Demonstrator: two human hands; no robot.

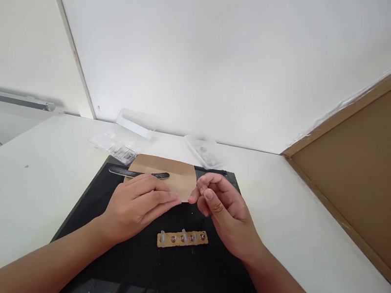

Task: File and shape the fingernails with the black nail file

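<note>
My left hand (pixel 142 202) reaches over the near edge of a tan sheet (pixel 163 165), its fingers pressed together. Whatever those fingertips hold, if anything, is too small to make out. Curled just to the right is my right hand (pixel 225 208), thumb bent in toward the fingers by the sheet's right corner. Its grip, too, hides anything small inside. A black nail file (pixel 160 175) lies across the sheet, partly behind my left hand. Below both hands, a tan strip (pixel 176 246) carries round metal studs and several clear upright pieces that look like nail tips.
A black mat (pixel 167 276) lies under the work on a white table (pixel 5 195). Behind it are a crumpled clear bag (pixel 114 143), a clear box (pixel 134 124) and a clear tray (pixel 205 152) with small pieces. A cardboard panel (pixel 367 159) stands at the right.
</note>
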